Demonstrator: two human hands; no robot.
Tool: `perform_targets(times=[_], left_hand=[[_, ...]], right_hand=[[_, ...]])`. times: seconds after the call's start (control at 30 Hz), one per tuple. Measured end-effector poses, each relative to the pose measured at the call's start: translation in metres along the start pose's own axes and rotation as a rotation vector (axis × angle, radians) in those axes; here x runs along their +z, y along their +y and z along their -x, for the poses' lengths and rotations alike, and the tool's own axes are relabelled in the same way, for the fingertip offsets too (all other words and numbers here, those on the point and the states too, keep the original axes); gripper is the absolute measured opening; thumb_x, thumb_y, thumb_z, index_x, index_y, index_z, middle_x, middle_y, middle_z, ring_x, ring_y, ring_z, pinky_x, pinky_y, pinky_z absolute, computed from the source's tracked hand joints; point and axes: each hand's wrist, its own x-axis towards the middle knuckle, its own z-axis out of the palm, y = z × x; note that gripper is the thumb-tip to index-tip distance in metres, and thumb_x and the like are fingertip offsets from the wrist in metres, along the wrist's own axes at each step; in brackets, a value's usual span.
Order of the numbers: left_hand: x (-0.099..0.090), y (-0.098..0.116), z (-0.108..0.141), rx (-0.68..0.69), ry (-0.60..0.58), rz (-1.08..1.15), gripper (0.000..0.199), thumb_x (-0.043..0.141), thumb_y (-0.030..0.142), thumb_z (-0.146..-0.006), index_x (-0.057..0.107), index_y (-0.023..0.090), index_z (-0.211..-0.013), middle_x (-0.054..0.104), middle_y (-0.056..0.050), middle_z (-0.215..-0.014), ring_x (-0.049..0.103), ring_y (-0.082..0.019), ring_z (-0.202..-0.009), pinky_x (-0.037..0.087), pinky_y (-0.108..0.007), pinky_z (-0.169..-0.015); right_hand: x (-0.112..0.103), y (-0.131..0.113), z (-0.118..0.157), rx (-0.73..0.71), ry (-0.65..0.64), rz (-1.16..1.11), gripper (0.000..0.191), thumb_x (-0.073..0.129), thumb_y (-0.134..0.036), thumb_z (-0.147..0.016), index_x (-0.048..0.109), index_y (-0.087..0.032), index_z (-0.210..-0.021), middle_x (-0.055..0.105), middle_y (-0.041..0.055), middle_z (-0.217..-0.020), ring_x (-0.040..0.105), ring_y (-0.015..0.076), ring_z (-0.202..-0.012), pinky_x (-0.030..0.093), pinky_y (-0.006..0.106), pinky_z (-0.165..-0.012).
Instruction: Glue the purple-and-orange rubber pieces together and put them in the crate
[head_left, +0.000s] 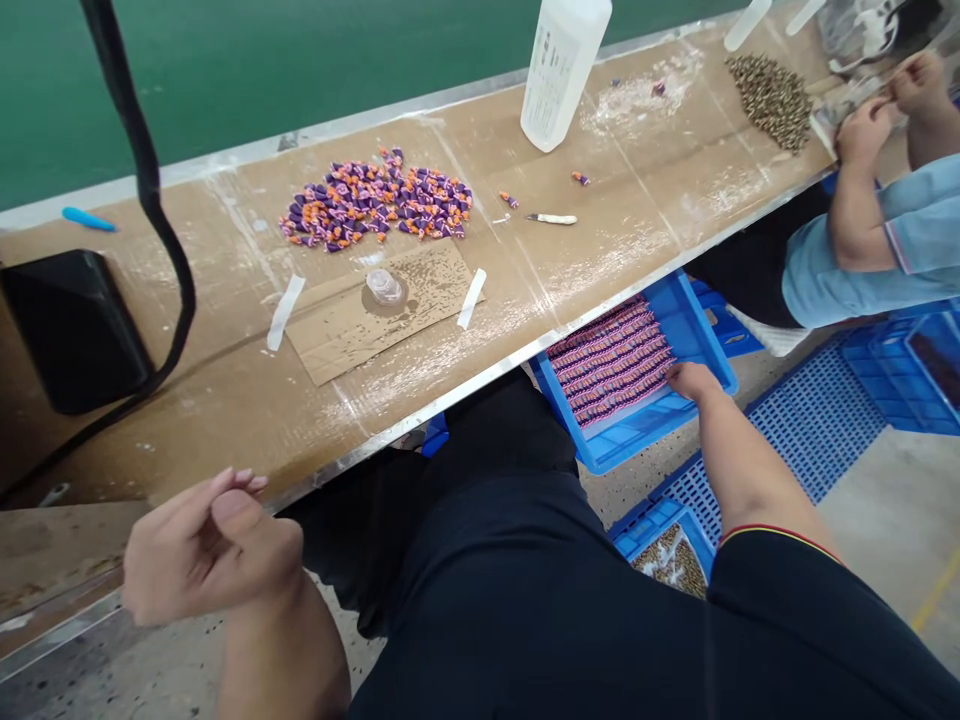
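Over the bench's front edge at the lower left, my left hand (214, 545) is raised with its fingers curled and the thumb pressed to them; nothing shows in it. My right hand (694, 382) reaches down into a blue plastic tray (637, 440) below the bench edge. Its fingertips are pinched at the right end of neat rows of small purple, orange and pink pieces (611, 360); what they hold is hidden. On the bench, similar loose pieces (375, 200) lie in a heap. Before them, a whitish lump (385, 287) sits on a stained cardboard sheet (322, 350).
A black cable (150, 190) hangs past a dark flat device (75, 330). Further right are a white bottle (566, 70), a small knife (553, 218) and a heap of brassy pieces (772, 100). A co-worker's hands (866, 130) work there. A blue crate (667, 540) stands below.
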Motion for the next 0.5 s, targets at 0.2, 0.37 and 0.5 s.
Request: perform_targets(times=[0.2, 0.37, 0.5], left_hand=[[0.019, 0.002, -0.002, -0.019, -0.072, 0.029, 0.023, 0.077, 0.045, -0.089, 0.093, 0.029, -0.094, 0.079, -0.012, -0.069, 0.078, -0.040, -0.068, 0.061, -0.060, -0.072], [0.025, 0.003, -0.006, 0.024, -0.142, 0.046, 0.023, 0.078, 0.042, -0.090, 0.094, 0.028, -0.099, 0.081, -0.012, -0.071, 0.080, -0.039, -0.069, 0.061, -0.056, -0.072], [0.029, 0.002, -0.006, 0.029, -0.160, 0.053, 0.022, 0.078, 0.042, -0.088, 0.093, 0.027, -0.095, 0.081, -0.012, -0.071, 0.079, -0.036, -0.066, 0.061, -0.053, -0.071]], right_hand=[[0.000, 0.010, -0.006, 0.001, 0.047, -0.017, 0.038, 0.078, -0.044, -0.111, 0.075, -0.020, -0.140, 0.076, 0.0113, -0.142, 0.077, 0.0270, -0.124, 0.068, 0.049, -0.106], [0.005, 0.011, -0.012, -0.039, 0.066, -0.050, 0.041, 0.079, -0.045, -0.110, 0.073, -0.020, -0.143, 0.075, 0.0114, -0.144, 0.076, 0.0274, -0.124, 0.068, 0.050, -0.105], [0.008, 0.014, -0.017, 0.000, 0.077, -0.071, 0.040, 0.079, -0.045, -0.110, 0.074, -0.020, -0.142, 0.075, 0.0112, -0.143, 0.077, 0.0272, -0.123, 0.068, 0.050, -0.105]])
